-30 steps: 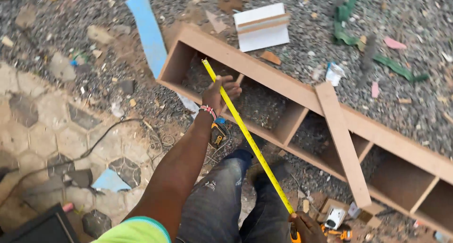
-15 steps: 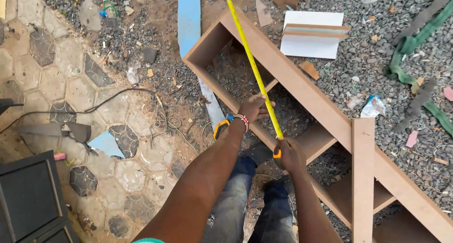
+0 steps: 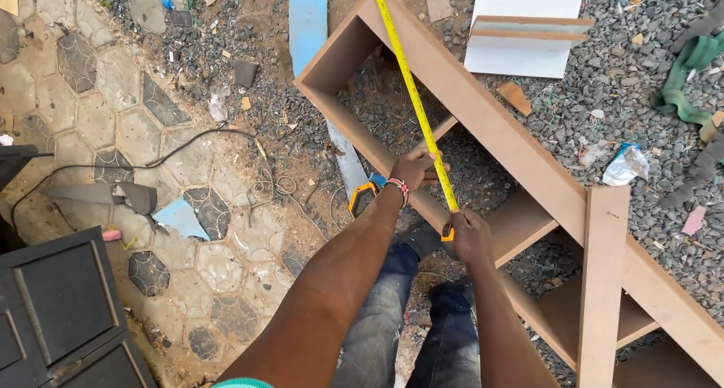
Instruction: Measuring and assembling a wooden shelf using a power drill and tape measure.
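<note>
Seen from above, a person stretches a yellow tape measure (image 3: 413, 101) from centre frame toward twelve o'clock, across a long brown wooden shelf frame (image 3: 483, 109) lying on gravel (image 3: 603, 109). The left hand (image 3: 416, 169) pinches the blade against the frame's near rail; the right hand (image 3: 469, 236) is closed around the tape's case at six o'clock of it. The thin blade looks light, springy and prone to buckling, so it is best gripped at the case. The frame looks stiff and heavy. Open paving (image 3: 151, 207) lies toward nine o'clock; a loose board (image 3: 603, 282) crowds four o'clock.
</note>
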